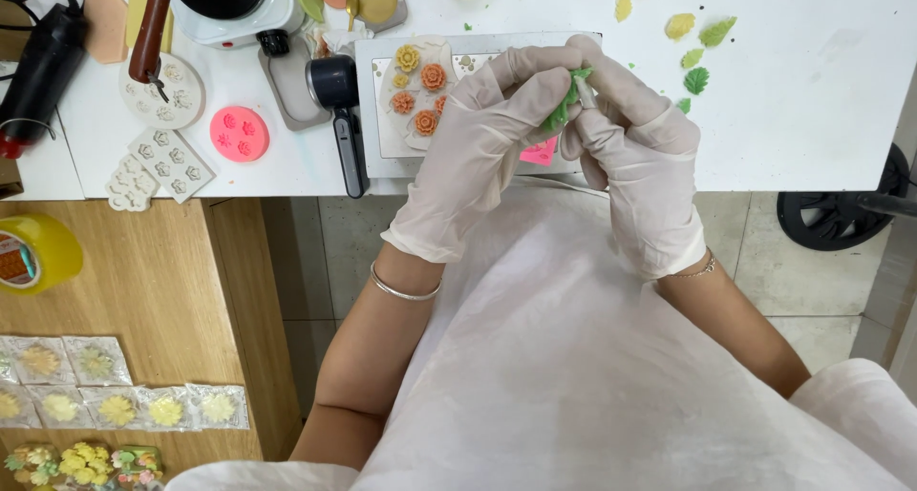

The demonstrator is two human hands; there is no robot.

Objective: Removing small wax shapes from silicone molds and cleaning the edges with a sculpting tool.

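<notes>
A green leaf mould [564,109] is pinched by the gloved left hand [487,138], steadied for a thin tool gripped in the right hand [635,157], orange flowers [425,95] just left.

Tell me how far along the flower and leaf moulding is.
Done: orange and yellow flowers lie on the white sheet, and loose leaves lie on the white table. In hand: the left hand and right hand, both gloved, hold a green piece between them. Left: the pink mould and white moulds sit untouched.
</notes>
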